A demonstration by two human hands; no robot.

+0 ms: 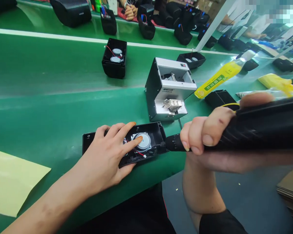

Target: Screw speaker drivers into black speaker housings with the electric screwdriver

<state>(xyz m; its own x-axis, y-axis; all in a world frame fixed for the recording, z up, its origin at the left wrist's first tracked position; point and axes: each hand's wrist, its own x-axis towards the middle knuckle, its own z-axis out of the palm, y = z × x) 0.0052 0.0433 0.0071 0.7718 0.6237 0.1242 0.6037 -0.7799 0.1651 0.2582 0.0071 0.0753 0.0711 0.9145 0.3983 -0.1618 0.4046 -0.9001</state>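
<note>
My left hand (109,152) lies across a black speaker housing (157,132), with its thumb along the near side and its fingers over the far side, steadying it on the bench. A fingertip rests on the round grey speaker driver (145,144) inside; a red wire with a white plug (144,156) lies beside it. My right hand (202,133) is wrapped round a black electric screwdriver (266,125), held nearly level. Its nose meets the right end of the housing; the bit and any screw there are too small to make out.
A silver screw feeder (171,89) stands just behind the housing. Near it are a yellow drink bottle (218,79) and another open housing (114,70). Pale yellow paper (12,182) lies on the green bench (51,117). Several housings and a co-worker's hands (130,11) are beyond.
</note>
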